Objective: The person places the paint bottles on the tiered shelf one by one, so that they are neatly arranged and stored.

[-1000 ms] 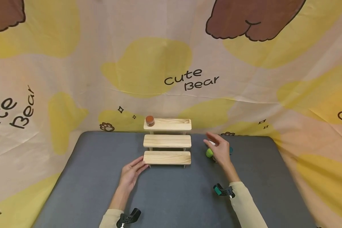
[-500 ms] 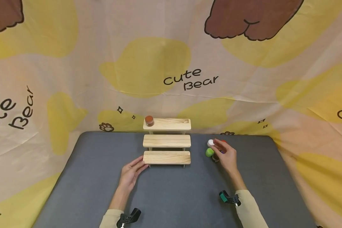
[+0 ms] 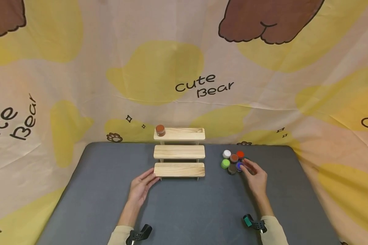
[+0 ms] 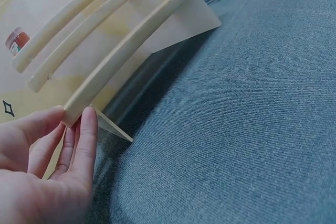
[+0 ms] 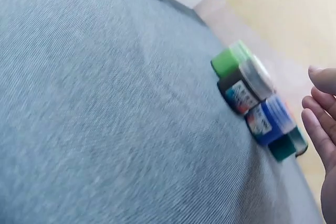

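Observation:
A three-tier wooden display shelf (image 3: 179,169) stands on the grey table. My left hand (image 3: 139,189) pinches the left end of its lowest tier between thumb and fingers, seen close up in the left wrist view. One brown-lidded paint jar (image 3: 160,130) stands at the left end of the top tier. To the right of the shelf, small paint jars cluster: white (image 3: 226,154), red (image 3: 240,154), brown (image 3: 234,159), green (image 3: 225,163), black (image 3: 232,169), blue (image 3: 239,166) and a teal jar (image 5: 284,147). My right hand (image 3: 257,178) is beside the blue and teal jars, thumb and fingers apart.
The grey cloth-covered table (image 3: 184,211) reaches back to a printed fabric backdrop (image 3: 159,75) just behind the shelf. The middle tier (image 3: 179,151) sits between the top and lowest tiers. Dark straps with small devices (image 3: 254,224) are on both wrists.
My right hand has moved right and toward me, from over the white jar to the right side of the cluster, uncovering most jars. The left hand keeps its grip on the shelf.

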The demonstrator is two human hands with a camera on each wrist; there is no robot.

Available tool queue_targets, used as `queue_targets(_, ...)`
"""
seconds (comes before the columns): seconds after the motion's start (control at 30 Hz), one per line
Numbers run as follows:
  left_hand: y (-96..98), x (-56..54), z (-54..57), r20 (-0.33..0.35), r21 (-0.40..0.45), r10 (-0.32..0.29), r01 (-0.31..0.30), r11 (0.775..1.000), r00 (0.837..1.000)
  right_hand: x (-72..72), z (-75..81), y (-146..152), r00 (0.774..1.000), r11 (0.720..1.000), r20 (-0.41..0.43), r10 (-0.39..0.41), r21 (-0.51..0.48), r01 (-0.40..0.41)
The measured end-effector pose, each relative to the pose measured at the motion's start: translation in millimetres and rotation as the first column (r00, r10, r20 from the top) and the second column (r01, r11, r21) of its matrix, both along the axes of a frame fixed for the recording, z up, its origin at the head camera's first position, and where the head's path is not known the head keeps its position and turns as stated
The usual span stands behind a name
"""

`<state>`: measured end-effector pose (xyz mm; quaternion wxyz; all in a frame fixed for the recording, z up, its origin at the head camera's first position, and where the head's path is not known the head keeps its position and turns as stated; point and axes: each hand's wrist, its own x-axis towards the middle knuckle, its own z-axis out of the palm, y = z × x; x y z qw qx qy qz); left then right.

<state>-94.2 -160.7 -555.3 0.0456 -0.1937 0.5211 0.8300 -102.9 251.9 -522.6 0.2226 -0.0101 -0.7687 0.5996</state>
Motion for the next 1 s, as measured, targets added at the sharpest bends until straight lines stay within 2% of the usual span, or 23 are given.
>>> queue_targets(0.17,-0.4,1.2,-1.5,0.01,0.018,0.011,-0.011,1.0,1.0,3.8,-10.8,6,1.0,1.0,0.014,-0.024,-0.005,0.024)
queue_targets(0.33,-0.4,1.5,-1.8,0.012,0.021,0.009,-0.009,1.0,1.0,4.5,-15.2,7,0.997,0.998,0.033,-0.066,-0.014,0.067)
queue_targets(0.5,-1.4,1.7,-2.1,0.011,0.032,0.007,-0.007,0.999,1.0,3.4,-22.1,10,0.996,0.998,0.075,-0.055,-0.024,0.057)
queue_targets(0.67,-1.3,1.1,-2.9,-0.003,0.022,-0.01,0.01,1.0,1.0,-3.8,-42.6,17,0.994,0.999,0.107,-0.035,-0.033,0.039)
queue_targets(0.8,-0.6,0.5,-3.5,-0.006,0.014,-0.012,0.012,1.0,1.0,-9.3,-57.2,22,0.986,0.999,0.156,-0.05,0.007,0.049)
queue_targets(1.0,-0.7,-0.1,-4.6,-0.006,0.012,-0.008,0.008,1.0,1.0,-12.2,-58.2,21,0.977,0.996,0.207,-0.06,0.082,0.044)
